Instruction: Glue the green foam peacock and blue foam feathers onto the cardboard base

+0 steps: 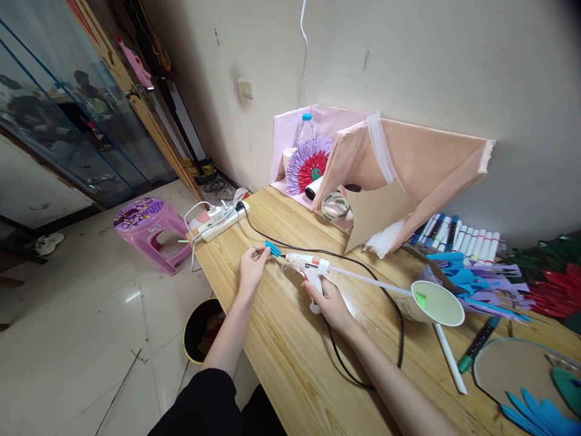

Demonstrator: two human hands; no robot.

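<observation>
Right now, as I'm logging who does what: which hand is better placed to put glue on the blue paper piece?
Right, probably. The right hand grips the glue gun, nozzle at the blue paper piece pinched in the left hand.

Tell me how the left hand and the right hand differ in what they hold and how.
The left hand pinches a small blue paper piece in its fingertips; the right hand wraps round the handle of a white glue gun. The left hand sits near the table edge; the right hand lies further in. Both are bare and meet at the gun's nozzle.
</observation>
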